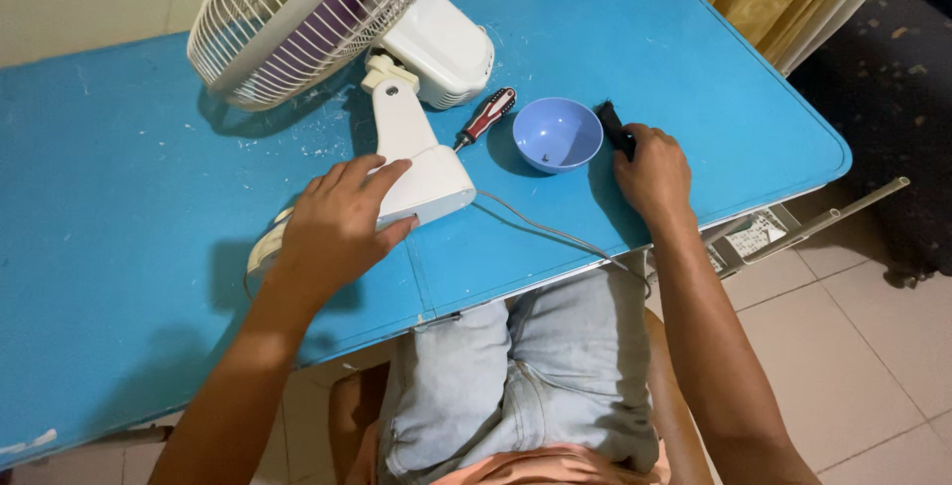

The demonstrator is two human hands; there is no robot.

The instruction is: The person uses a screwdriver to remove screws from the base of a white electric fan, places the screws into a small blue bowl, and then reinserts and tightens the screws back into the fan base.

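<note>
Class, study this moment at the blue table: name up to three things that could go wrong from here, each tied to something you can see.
1. The fan lies tipped with only the left hand on its base; it could roll onto the screwdriver.
2. The cord trails off the table edge over the lap and might snag.
3. The bowl holds a small part; the right hand, gripping a dark tool beside it, could knock it.

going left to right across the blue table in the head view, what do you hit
left hand on the white fan base → red and black screwdriver → blue bowl → right hand closed on a black tool
</note>
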